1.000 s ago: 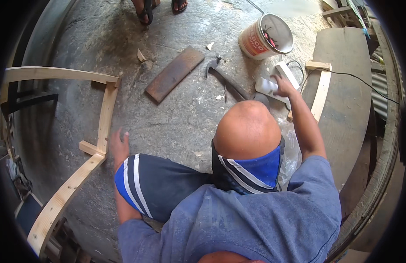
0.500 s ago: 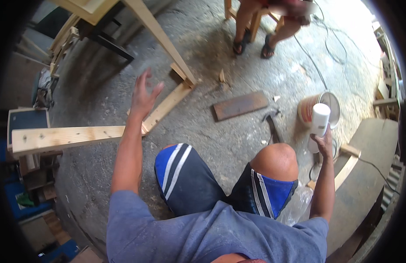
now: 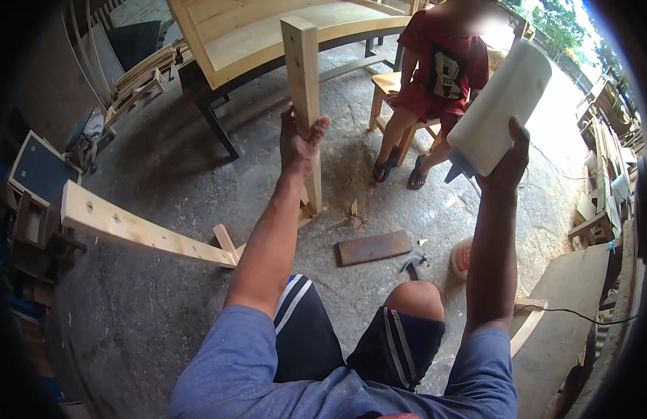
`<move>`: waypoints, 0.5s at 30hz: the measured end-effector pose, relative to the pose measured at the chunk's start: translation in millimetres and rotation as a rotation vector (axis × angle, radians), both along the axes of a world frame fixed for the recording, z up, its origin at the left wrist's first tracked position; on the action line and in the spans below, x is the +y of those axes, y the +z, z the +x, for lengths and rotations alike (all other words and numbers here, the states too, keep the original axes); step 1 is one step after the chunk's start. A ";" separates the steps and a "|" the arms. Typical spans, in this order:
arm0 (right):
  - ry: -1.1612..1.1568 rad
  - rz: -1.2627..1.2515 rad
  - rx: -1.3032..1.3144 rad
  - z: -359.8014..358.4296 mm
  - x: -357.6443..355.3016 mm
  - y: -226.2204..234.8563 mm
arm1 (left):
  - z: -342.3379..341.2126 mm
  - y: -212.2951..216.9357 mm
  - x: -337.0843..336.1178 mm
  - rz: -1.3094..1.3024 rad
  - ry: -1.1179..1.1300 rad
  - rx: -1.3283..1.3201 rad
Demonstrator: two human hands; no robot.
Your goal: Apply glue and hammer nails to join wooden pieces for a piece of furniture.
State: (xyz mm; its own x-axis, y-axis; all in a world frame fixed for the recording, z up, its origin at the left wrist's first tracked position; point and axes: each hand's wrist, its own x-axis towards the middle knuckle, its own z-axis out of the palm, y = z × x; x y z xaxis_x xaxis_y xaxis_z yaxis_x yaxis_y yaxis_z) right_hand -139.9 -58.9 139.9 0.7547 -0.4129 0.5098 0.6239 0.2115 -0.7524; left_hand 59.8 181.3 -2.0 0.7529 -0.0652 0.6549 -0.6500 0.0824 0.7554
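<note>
My left hand (image 3: pixel 302 150) is closed around an upright wooden post (image 3: pixel 300 66), part of a wooden frame standing on the floor. Another leg of that frame (image 3: pixel 142 227) slants off to the left, with a short wooden piece (image 3: pixel 226 241) near its lower end. Raised high at the right, my right hand (image 3: pixel 506 164) grips a large white squeeze bottle (image 3: pixel 505 105). The bottle is tipped over, so its grey pointed nozzle (image 3: pixel 460 167) faces down and to the left. A gap separates the nozzle from the post.
On the floor ahead lie a flat rusty-brown block (image 3: pixel 374 248) and a hammer (image 3: pixel 413 267), with a bucket (image 3: pixel 462 258) partly behind my right arm. A person in red (image 3: pixel 446 77) sits on a wooden stool. Behind stands a wood-framed panel (image 3: pixel 267 38) on dark legs. A board (image 3: pixel 568 293) lies at right.
My left hand, open before, has moved up and grasped the post. My right hand has lifted the bottle from beside the bucket and tipped its nozzle downward. The view has tilted up.
</note>
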 end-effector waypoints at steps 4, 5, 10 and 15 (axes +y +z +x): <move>0.188 0.080 -0.290 20.3 43.7 71.9 | -31.4 0.3 0.9 0.155 0.062 -0.022; 0.167 0.086 -0.277 26.3 53.0 87.0 | -37.5 1.3 0.9 0.159 0.033 -0.005; 0.228 -0.114 -0.171 19.9 62.4 81.1 | -33.8 1.8 3.3 0.152 0.038 -0.051; -0.187 -0.195 0.198 -21.7 2.1 -96.2 | 20.3 -7.5 11.6 0.225 0.014 0.045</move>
